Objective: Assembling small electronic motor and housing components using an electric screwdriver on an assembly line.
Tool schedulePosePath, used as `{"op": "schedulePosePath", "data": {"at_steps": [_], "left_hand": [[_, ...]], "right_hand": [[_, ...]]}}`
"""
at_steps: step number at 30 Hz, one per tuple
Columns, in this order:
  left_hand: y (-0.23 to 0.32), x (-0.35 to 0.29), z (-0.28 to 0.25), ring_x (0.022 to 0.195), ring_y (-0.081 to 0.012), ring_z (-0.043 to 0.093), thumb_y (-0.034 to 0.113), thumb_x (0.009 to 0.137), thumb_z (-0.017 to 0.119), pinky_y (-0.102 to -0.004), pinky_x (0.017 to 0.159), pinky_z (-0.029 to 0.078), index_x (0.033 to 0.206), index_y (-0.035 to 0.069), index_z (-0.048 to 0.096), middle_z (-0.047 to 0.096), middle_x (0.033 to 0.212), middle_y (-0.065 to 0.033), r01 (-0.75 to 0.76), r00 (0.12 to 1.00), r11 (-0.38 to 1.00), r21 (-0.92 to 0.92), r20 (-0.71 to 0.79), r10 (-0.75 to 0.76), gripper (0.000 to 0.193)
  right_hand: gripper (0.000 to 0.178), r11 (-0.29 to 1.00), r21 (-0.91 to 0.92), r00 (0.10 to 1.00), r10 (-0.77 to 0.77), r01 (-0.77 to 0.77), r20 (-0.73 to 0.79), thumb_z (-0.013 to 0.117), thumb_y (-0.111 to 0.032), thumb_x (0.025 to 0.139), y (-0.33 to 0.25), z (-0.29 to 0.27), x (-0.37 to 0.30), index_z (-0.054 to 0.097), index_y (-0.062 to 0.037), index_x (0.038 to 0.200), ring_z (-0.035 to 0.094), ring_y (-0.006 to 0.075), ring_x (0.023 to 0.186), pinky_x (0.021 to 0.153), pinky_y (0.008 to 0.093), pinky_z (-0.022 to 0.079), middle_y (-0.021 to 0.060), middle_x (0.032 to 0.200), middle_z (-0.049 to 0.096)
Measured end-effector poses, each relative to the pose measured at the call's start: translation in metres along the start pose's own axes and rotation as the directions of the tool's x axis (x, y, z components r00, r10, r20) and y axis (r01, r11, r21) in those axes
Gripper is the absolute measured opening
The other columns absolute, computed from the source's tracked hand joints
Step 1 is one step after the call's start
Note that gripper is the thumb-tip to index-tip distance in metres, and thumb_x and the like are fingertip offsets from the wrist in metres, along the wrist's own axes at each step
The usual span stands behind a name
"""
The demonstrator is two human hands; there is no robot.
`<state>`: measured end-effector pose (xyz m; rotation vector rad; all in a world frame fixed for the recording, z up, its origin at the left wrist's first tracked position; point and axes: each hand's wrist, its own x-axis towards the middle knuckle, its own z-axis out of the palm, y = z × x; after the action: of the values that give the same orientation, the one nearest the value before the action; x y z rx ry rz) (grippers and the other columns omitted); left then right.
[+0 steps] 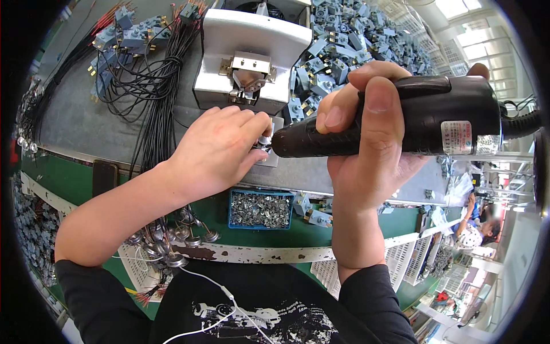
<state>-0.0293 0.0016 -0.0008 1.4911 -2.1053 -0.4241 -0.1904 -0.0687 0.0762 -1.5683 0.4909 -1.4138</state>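
Observation:
My right hand (372,137) wraps around a black electric screwdriver (424,112), its thumb along the near side. The tool lies almost level, its narrow tip pointing left. At that tip, my left hand (215,143) is closed, thumb and fingertips pinching a small shiny metal part (264,143) on a light metal plate (271,159). The fingers and the tool's nose hide much of this part. Right behind stands a white machine block (252,37) with a metal bracket (251,67) on its front.
Blue-grey switch housings (355,40) lie heaped at the back right. Black cables (154,109) with more housings run down the left side. A blue tray (231,212) holds small metal pieces near my body. A dark flat object (105,179) lies left; another person (472,235) is far right.

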Motion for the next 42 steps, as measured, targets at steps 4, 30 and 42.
{"op": "schedulePosePath", "data": {"at_steps": [4, 30, 42], "left_hand": [[-0.002, 0.001, 0.0, 0.097, -0.0307, 0.066, 0.023, 0.09, 0.074, -0.0442, 0.084, 0.052, 0.115, 0.009, 0.057, 0.066, 0.097, -0.0083, 0.052, 0.997, 0.999, 0.001, 0.049, -0.052, 0.033], [0.0, -0.002, -0.017, 0.096, -0.0278, 0.068, 0.019, 0.085, 0.077, -0.0397, 0.081, 0.055, 0.117, 0.01, 0.061, 0.062, 0.119, -0.0063, -0.147, 0.978, 0.989, -0.022, 0.149, 0.149, 0.037], [-0.029, -0.009, -0.046, 0.097, -0.0189, 0.068, 0.013, 0.088, 0.077, -0.0354, 0.09, 0.053, 0.126, 0.009, 0.066, 0.067, 0.121, -0.0038, -0.094, 0.903, 0.988, 0.119, -0.409, 0.136, 0.039]], "right_hand": [[0.036, 1.0, 0.005, 0.999, 0.002, -0.002, 0.042, 0.069, -0.011, 0.098, 0.004, 0.0, 0.002, 0.05, 0.0013, 0.126, 0.061, 0.0149, 0.056, 0.053, 0.0299, 0.052, 0.0106, 0.076, 0.064], [0.047, 0.996, 0.082, 0.966, 0.008, -0.031, 0.26, 0.06, -0.025, 0.104, -0.005, -0.057, 0.041, 0.052, 0.0099, 0.134, 0.057, 0.0174, 0.068, 0.062, 0.0311, 0.048, 0.0191, 0.098, 0.067], [0.08, 0.161, -0.826, 0.752, -0.533, 0.541, 0.388, 0.077, -0.008, 0.093, -0.009, -0.141, 0.005, 0.027, 0.0012, 0.154, 0.062, 0.0237, 0.111, 0.092, 0.045, 0.057, 0.0201, 0.134, 0.061]]}}
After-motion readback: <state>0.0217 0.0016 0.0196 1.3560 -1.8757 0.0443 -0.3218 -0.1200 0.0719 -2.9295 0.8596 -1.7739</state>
